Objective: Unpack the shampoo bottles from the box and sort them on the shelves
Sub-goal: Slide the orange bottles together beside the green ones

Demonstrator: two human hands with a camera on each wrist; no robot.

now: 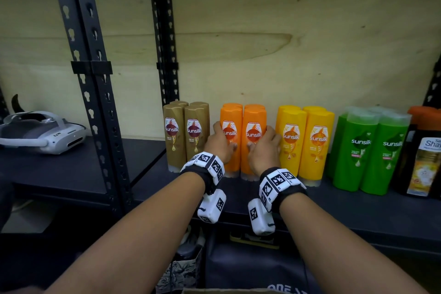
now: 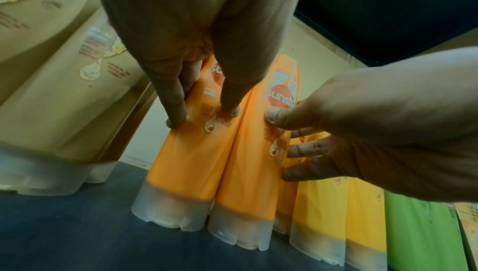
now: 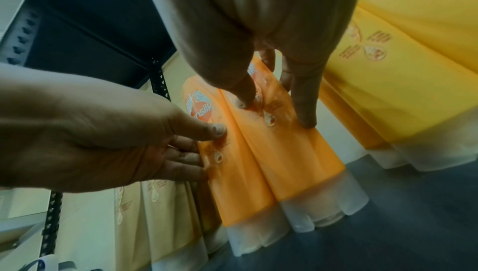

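Status: sorting appears well advanced. The dark metal shelf (image 1: 334, 200) carries colour-sorted groups, L to R: glossy gold-brown plastic shampoo bottles (image 1: 185, 137), orange plastic shampoo bottles (image 1: 242, 141), yellow plastic shampoo bottles (image 1: 305, 143), green plastic shampoo bottles (image 1: 367, 150); a dark and orange pack at far R is cut off by the frame edge. All stand cap-down on frosted translucent caps, approx. two per row, front and back.

Current step, judged: squaring up the orange group.
- Left hand (image 1: 220, 142): fingers curled round the L orange front bottle, thumb on its label.
- Right hand (image 1: 265, 145): same grip on the R orange front bottle.

Remaining: a brown cardboard box edge (image 1: 226, 291) shows at bottom; contents not visible, so qty left cannot be told.

Materials: bottles are smooth, flat-oval, tapering toward the cap, likely slippery. Shelf surface matte. Perforated black steel upright (image 1: 164, 31) behind; a white headset (image 1: 43, 133) sits on the L bay.
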